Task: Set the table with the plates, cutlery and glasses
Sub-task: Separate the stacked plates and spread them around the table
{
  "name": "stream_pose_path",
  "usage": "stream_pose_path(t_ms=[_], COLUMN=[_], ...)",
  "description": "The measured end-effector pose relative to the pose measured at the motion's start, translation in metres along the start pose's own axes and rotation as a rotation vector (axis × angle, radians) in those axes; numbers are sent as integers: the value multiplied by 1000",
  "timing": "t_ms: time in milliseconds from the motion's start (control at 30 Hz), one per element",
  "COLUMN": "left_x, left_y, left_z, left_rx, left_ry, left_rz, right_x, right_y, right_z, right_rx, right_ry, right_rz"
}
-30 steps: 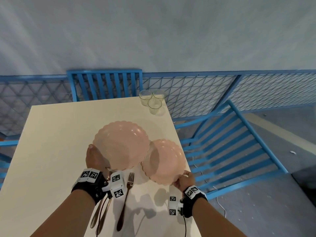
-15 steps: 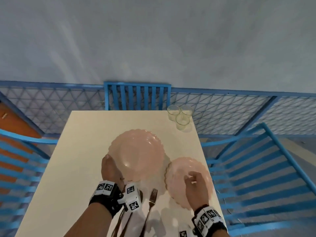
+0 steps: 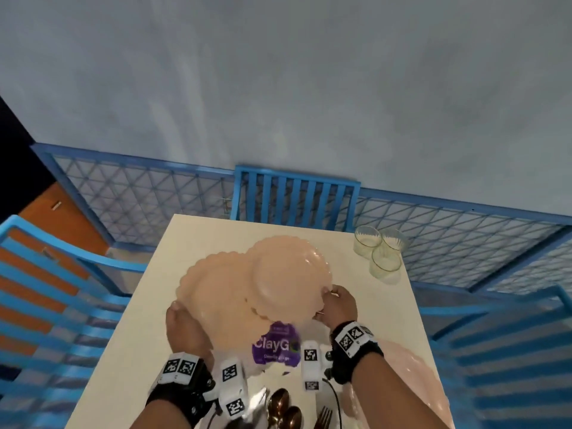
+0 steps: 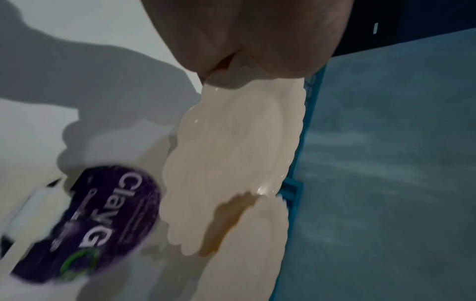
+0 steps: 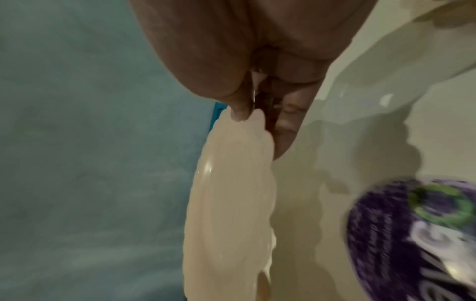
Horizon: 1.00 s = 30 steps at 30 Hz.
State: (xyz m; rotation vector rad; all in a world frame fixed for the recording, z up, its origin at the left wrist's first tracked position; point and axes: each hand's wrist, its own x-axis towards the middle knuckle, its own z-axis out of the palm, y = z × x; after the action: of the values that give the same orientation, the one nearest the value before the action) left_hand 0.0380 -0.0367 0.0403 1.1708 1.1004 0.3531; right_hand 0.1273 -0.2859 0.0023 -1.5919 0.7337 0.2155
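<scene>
My left hand grips the near-left rim of a large scalloped pink plate, raised off the cream table. The left wrist view shows that large plate edge-on under my palm. My right hand pinches the near rim of a smaller pink plate, held over the large one's right half; in the right wrist view thumb and fingers clamp the small plate. Another pink plate lies at the table's near right. Two spoons and a fork lie near me. Three glasses stand far right.
A white pack with a purple ClayGo label lies on the table below the raised plates. Blue slatted chairs stand at the far end, the left and the right. A blue mesh railing runs behind.
My right hand has lifted a small plate from the table's right side and carried it left over the large plate. The left hand has raised the large plate, uncovering the purple-labelled pack.
</scene>
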Motion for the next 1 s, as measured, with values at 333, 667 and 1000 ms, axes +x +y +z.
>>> stream_pose_path(t_ms=[333, 667, 1000], left_x=[61, 64, 72], left_y=[-6, 8, -10], left_z=[-18, -14, -23], left_rx=[139, 231, 68], left_ry=[105, 80, 104], left_rz=[-42, -88, -119], right_x=[83, 109, 88], right_y=[-7, 4, 6], right_z=[27, 41, 34], right_rx=[141, 62, -35], right_ry=[-62, -91, -95], right_rz=[165, 215, 195])
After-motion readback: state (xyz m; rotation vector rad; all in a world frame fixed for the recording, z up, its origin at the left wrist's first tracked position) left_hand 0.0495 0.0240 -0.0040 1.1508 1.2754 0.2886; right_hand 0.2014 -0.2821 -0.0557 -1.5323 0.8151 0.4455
